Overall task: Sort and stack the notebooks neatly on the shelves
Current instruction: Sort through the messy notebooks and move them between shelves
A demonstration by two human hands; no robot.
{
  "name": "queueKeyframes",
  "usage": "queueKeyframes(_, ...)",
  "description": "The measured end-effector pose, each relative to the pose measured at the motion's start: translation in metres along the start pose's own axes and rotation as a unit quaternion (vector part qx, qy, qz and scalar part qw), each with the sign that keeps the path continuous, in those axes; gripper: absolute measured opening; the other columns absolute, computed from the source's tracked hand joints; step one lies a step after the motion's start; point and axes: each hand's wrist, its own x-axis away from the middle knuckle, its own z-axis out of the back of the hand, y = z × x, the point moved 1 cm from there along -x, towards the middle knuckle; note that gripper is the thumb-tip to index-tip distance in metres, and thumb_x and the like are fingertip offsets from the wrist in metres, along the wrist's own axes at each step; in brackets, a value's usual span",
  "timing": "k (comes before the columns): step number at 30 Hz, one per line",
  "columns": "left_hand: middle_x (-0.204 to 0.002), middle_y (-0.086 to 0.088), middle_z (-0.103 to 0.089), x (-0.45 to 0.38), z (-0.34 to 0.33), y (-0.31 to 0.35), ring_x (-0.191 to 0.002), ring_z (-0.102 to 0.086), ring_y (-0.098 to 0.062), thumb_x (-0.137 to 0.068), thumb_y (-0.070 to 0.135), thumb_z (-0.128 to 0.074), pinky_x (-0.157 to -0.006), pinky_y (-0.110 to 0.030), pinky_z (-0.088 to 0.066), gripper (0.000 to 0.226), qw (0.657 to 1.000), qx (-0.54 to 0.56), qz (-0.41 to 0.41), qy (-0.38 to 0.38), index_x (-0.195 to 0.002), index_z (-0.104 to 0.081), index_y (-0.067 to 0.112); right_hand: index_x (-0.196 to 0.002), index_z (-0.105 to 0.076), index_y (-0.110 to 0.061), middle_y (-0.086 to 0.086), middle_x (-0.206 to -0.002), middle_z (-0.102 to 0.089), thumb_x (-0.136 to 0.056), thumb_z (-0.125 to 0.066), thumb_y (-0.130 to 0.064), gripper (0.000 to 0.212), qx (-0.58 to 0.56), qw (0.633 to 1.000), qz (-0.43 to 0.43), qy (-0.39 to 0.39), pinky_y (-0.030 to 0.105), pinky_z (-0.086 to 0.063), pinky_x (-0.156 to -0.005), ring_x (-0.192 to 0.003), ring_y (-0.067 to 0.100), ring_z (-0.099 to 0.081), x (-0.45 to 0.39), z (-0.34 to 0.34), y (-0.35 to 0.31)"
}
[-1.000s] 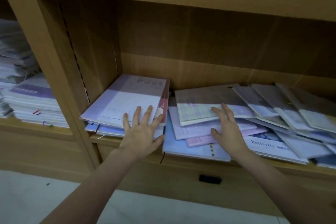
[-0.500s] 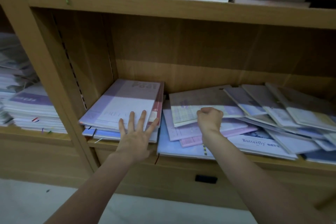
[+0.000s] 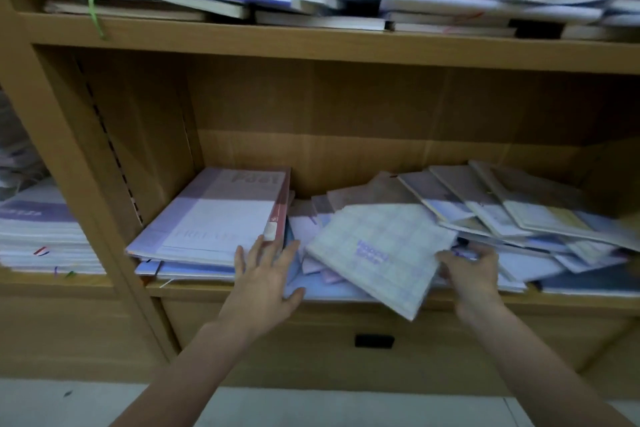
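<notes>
From the head camera, a person's right hand [image 3: 472,269] is gripping the right edge of a pale checked notebook [image 3: 379,251], which is tilting over the front edge of the wooden shelf [image 3: 346,298], its lower corner overhanging. The left hand [image 3: 265,276] is resting with fingers spread wide at the front right corner of a purple-and-white stack [image 3: 214,222] near the shelf's left end. More notebooks [image 3: 512,208] are lying fanned toward the right end.

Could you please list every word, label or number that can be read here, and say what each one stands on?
"FREE...", pale and cut short: cover of the top notebook of the left stack.
Dark upside-down characters at that cover's far edge: unreadable.
Purple print on the checked notebook that the right hand holds: blurred.
Nothing else is legible.
</notes>
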Motion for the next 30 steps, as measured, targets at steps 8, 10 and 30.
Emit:
queueKeyframes(8,-0.157,-0.01,0.004,-0.01,-0.017,0.063,-0.144,0.003,-0.03,-0.094,0.04,-0.046,-0.117,-0.044,0.0,0.078,0.994,-0.003,-0.085,-0.064,-0.146,0.012,0.037,-0.126,-0.041,-0.011,0.011,-0.119,-0.061,-0.086,-0.061,0.002,0.047,-0.032,0.967,-0.079,-0.24,0.031,-0.053,-0.066,-0.099,0.024,-0.063,0.03,0.009,-0.007)
queueKeyframes(10,-0.155,-0.007,-0.015,-0.01,-0.011,0.052,-0.141,-0.017,-0.028,-0.096,0.037,-0.038,-0.115,-0.04,-0.015,0.066,0.994,0.03,-0.11,-0.004,-0.145,0.005,0.041,-0.124,-0.045,-0.006,0.014,-0.118,-0.062,-0.087,-0.059,0.001,0.04,-0.05,0.969,-0.047,-0.239,0.034,-0.054,-0.071,-0.098,0.025,-0.064,0.039,0.007,-0.018)
queueKeyframes(30,-0.157,-0.001,-0.005,-0.001,0.036,-0.064,-0.144,-0.007,-0.029,-0.097,0.014,-0.037,-0.11,-0.061,-0.002,0.064,0.991,-0.086,0.102,-0.011,-0.149,-0.005,0.033,-0.096,-0.059,-0.003,0.023,-0.094,-0.063,-0.091,-0.047,0.007,0.017,0.066,0.953,-0.026,-0.294,0.022,-0.046,-0.052,-0.059,0.02,-0.055,0.054,-0.133,-0.018)
